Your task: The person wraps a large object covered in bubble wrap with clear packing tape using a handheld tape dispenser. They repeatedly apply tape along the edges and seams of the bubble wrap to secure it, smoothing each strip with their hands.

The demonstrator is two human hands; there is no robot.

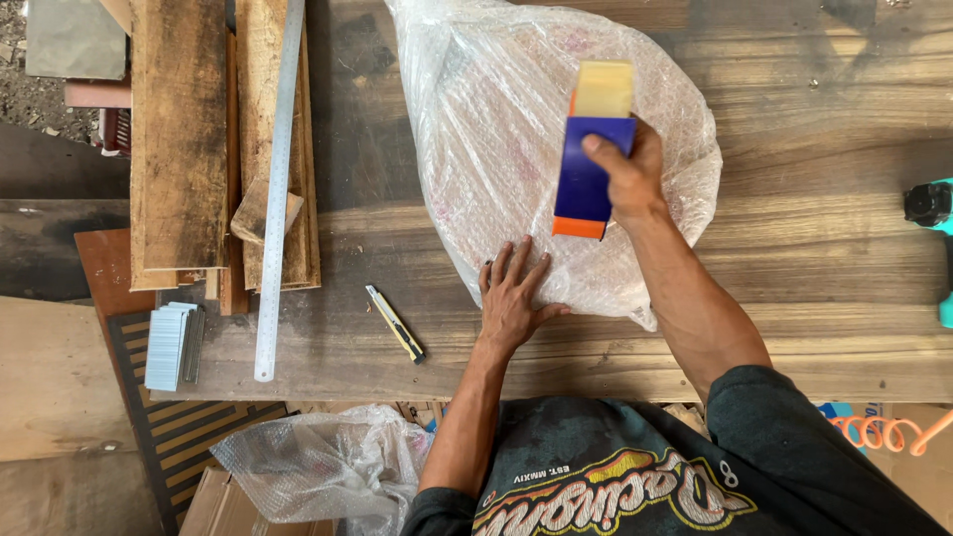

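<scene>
**Taping the bubble-wrapped bundle**

Our right hand (pixel 623 171) grips a blue tape dispenser (pixel 588 149) at upper centre; our left hand (pixel 510 295) lies flat, fingers spread, on the bubble-wrapped bundle (pixel 496 129) on the desk (pixel 814 248). A utility knife (pixel 395 324) lies left.

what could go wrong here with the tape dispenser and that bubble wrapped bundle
1. The left hand lies flat on the bubble-wrapped bundle just below the tape dispenser held in the right hand; a pull toward the person might catch the left fingers.
2. The bundle looks lumpy, so tape may wrinkle or lift.
3. The utility knife lies near the left forearm and could be knocked off the workbench.
</scene>
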